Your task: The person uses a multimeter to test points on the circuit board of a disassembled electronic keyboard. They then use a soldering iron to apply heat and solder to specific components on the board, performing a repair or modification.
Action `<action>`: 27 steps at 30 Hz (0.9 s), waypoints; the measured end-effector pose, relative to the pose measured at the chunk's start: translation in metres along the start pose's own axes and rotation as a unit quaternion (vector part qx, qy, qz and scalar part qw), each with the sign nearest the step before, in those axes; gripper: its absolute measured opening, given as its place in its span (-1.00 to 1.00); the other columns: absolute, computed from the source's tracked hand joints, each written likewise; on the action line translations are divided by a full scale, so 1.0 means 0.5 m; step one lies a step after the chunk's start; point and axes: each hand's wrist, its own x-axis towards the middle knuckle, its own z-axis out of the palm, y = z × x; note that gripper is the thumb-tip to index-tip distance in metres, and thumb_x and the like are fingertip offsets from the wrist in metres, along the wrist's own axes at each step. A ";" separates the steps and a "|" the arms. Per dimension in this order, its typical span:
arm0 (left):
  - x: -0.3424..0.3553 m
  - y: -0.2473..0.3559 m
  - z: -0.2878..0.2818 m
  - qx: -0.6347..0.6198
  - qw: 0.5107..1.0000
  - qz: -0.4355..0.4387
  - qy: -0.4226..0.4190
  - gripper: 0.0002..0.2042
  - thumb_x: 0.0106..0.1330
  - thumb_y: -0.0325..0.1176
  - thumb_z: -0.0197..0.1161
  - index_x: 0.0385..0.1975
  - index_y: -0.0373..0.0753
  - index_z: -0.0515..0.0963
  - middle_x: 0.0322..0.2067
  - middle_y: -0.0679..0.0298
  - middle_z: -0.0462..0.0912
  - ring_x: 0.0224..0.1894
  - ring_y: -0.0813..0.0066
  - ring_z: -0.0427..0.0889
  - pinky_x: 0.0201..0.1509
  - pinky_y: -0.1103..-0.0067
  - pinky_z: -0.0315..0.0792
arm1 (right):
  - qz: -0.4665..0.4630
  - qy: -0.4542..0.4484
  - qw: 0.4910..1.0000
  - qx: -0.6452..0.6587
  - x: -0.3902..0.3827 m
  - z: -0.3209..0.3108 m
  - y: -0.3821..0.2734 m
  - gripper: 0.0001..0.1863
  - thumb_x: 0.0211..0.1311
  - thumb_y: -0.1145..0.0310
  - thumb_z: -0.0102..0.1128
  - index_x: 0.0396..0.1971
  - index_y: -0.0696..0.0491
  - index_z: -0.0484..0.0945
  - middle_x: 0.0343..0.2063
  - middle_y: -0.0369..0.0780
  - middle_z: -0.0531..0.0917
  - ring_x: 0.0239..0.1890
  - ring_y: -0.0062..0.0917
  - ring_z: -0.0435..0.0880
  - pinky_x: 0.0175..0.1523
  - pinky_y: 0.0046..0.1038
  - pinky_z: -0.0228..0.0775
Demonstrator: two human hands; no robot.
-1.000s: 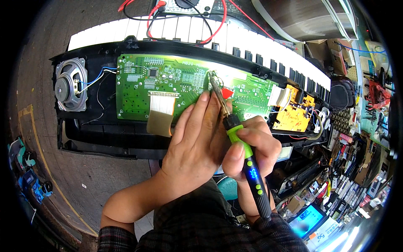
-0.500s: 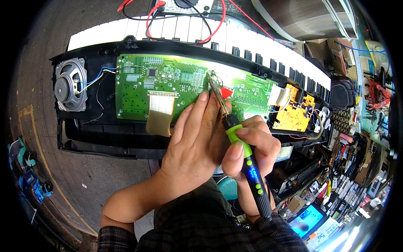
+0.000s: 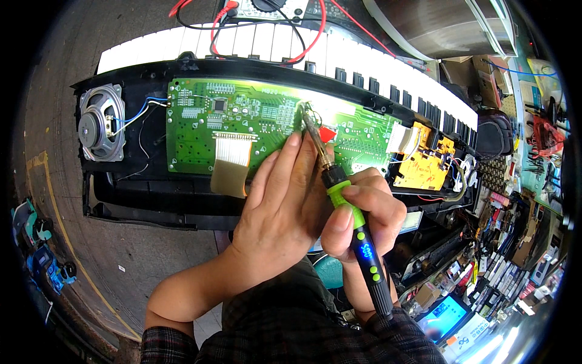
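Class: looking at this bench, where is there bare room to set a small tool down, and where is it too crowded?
Free: the grey bench top between the open keyboard case and the person's left forearm, and the strip left of the speaker. Crowded: the green circuit board, where the left hand and the right hand with its soldering iron work, and the cluttered parts at right.

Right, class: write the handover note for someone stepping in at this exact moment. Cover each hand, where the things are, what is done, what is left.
Right hand: grips the soldering iron by its green collar, tip down on the green circuit board.
Left hand: fingers rest flat on the board's lower edge, beside the tip.
Things: board lies in the opened keyboard case; speaker at its left, wired; tan ribbon cable hangs off the board; yellow board at right.
Done: case open, board exposed.
Left: the joint under the tip; its state cannot be seen.
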 end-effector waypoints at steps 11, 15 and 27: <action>-0.002 0.000 -0.002 -0.004 1.000 0.005 0.000 -0.41 0.57 -0.24 0.18 0.50 -0.43 0.38 0.50 -0.29 0.32 0.62 -0.23 0.21 0.59 0.02 0.20 | 0.008 -0.002 1.000 0.002 0.000 0.000 -0.003 -0.62 0.55 0.22 0.29 0.02 0.12 0.33 -0.41 -0.14 0.57 -0.42 -0.48 0.53 -0.24 -0.41 0.38; -0.001 0.002 -0.003 0.000 1.000 0.005 -0.001 -0.41 0.57 -0.23 0.18 0.50 -0.43 0.38 0.50 -0.30 0.31 0.62 -0.24 0.20 0.59 0.02 0.20 | 0.007 -0.003 1.000 0.002 0.001 -0.002 -0.002 -0.63 0.55 0.23 0.28 0.02 0.13 0.32 -0.40 -0.13 0.57 -0.40 -0.47 0.54 -0.23 -0.41 0.38; 0.000 0.003 -0.001 0.002 1.000 0.002 0.004 -0.40 0.54 -0.24 0.21 0.49 -0.45 0.38 0.50 -0.31 0.31 0.63 -0.23 0.19 0.59 0.01 0.20 | 0.013 0.006 1.000 0.003 -0.003 -0.001 0.000 -0.63 0.56 0.22 0.26 0.02 0.13 0.32 -0.37 -0.11 0.58 -0.38 -0.46 0.56 -0.18 -0.40 0.40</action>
